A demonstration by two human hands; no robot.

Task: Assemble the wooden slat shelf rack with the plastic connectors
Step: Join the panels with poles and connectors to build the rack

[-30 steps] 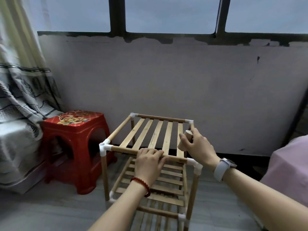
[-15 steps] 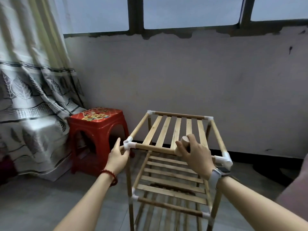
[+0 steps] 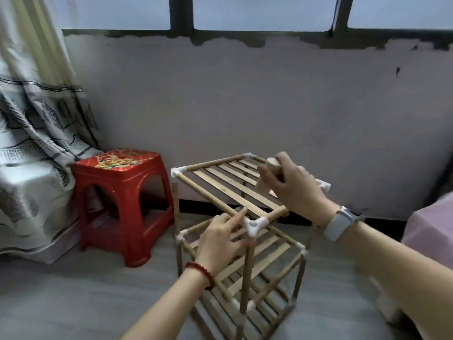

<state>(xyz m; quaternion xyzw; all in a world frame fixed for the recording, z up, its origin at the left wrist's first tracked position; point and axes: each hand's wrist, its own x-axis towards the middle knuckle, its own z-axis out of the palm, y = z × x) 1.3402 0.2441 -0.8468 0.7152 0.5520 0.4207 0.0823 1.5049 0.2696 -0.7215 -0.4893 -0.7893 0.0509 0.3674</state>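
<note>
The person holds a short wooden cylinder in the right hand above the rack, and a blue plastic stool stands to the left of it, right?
Not quite: the stool is red, as the head view shows. The right hand does hold the wooden cylinder above the rack.

Left hand extended, fingers curled; right hand raised, gripping.

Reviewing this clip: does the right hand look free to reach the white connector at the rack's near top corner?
Probably not as is: the right hand grips a wooden cylinder, and the left hand already sits against that connector. The path itself looks open.
</note>
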